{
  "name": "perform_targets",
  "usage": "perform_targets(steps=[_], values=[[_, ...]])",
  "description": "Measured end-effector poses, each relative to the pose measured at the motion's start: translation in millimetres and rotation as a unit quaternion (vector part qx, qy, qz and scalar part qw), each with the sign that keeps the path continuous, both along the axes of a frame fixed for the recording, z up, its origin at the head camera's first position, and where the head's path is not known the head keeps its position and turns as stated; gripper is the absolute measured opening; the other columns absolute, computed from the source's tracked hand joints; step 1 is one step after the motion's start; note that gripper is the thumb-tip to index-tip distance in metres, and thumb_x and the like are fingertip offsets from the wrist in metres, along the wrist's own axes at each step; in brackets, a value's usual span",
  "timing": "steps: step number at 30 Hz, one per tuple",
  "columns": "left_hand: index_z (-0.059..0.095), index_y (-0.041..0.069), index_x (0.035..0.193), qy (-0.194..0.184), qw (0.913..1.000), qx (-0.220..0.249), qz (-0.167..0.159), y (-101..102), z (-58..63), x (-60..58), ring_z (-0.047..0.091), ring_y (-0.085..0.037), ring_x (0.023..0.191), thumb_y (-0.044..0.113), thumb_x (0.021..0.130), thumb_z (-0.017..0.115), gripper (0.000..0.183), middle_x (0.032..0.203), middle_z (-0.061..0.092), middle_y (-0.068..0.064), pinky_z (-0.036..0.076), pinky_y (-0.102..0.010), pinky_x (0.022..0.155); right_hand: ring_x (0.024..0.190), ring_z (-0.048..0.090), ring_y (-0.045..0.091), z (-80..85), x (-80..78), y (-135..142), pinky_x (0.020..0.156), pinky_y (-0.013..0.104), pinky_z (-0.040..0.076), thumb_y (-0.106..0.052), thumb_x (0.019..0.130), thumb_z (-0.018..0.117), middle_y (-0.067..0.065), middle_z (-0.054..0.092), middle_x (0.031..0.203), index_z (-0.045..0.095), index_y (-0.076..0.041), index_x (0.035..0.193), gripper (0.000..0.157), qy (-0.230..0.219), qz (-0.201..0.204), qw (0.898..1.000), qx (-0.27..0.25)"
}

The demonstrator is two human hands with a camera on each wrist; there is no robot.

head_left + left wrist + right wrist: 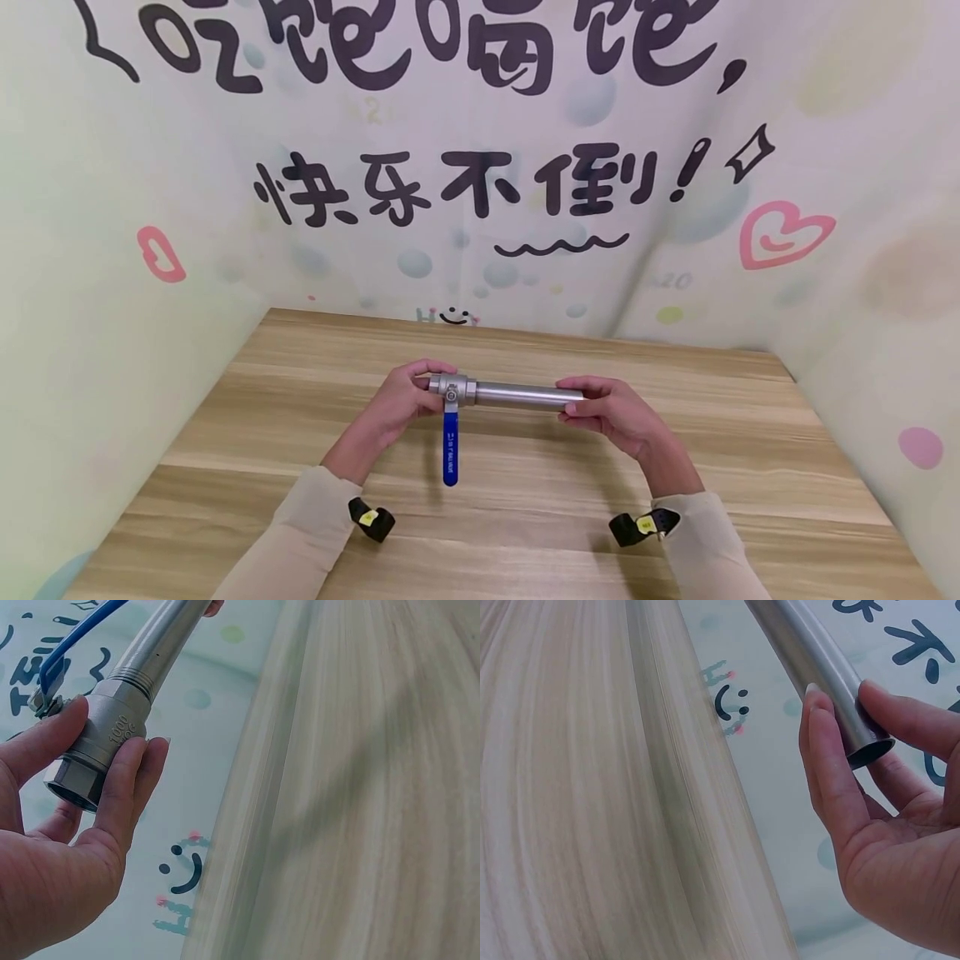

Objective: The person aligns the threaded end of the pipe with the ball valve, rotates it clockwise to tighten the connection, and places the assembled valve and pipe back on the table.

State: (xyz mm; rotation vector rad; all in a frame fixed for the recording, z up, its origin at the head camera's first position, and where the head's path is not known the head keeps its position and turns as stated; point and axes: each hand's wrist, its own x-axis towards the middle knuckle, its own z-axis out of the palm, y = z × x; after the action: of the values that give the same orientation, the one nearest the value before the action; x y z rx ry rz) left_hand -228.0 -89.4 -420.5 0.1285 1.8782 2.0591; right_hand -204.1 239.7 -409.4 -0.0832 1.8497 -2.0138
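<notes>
A steel ball valve [453, 390] with a blue lever handle [450, 450] is joined to a straight metal pipe [525, 396], held level above the table. My left hand [393, 404] grips the valve body at its open hexagonal end, thumb on one side and fingers on the other. In the left wrist view, threads show where the pipe [161, 649] enters the valve [101, 735]. At the pipe's far end, my right hand [618, 414] pinches the pipe between thumb and fingers. The right wrist view shows that pipe end [870, 754] open and hollow.
The wood-grain table [525, 533] spreads beneath both hands. Behind it hangs a pale printed backdrop [465, 275] with black lettering, meeting the table's back edge. A black strap device sits on the left wrist [372, 520] and another on the right wrist [645, 526].
</notes>
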Motion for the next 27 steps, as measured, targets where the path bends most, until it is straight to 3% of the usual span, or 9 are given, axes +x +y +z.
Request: perform_targets(steps=[4, 11, 27], values=[[0.064, 0.001, 0.115, -0.001, 1.0, 0.004, 0.004, 0.3, -0.7, -0.3, 0.059, -0.023, 0.092, -0.017, 0.064, 0.062, 0.054, 0.112, 0.065, -0.015, 0.051, -0.032, 0.071, 0.087, 0.071, 0.022, -0.4, -0.1, -0.5, 0.081, 0.032, 0.056, 0.002, 0.086, 0.065, 0.014, 0.059, 0.113, 0.053, 0.011, 0.128, 0.044, -0.005, -0.003, 1.0, 0.001], [0.063, -0.001, 0.117, 0.003, 1.0, 0.006, 0.0, -0.5, -2.5, -2.0, 0.06, -0.023, 0.091, -0.017, 0.064, 0.062, 0.055, 0.111, 0.065, -0.016, 0.052, -0.032, 0.071, 0.09, 0.07, 0.022, 1.8, -0.5, -0.7, 0.089, 0.037, 0.053, -0.003, 0.09, 0.063, 0.015, 0.056, 0.118, 0.05, 0.01, 0.131, 0.045, -0.011, 0.0, 1.0, 0.005], [0.061, -0.002, 0.12, 0.001, 0.9999, 0.011, 0.001, -2.8, -2.5, 0.0, 0.058, -0.023, 0.093, -0.018, 0.064, 0.062, 0.058, 0.115, 0.062, -0.016, 0.052, -0.03, 0.071, 0.09, 0.071, 0.021, 6.3, 0.4, -3.7, 0.083, 0.03, 0.055, -0.007, 0.094, 0.06, 0.015, 0.061, 0.11, 0.052, 0.009, 0.128, 0.039, -0.02, 0.005, 1.0, -0.009]])
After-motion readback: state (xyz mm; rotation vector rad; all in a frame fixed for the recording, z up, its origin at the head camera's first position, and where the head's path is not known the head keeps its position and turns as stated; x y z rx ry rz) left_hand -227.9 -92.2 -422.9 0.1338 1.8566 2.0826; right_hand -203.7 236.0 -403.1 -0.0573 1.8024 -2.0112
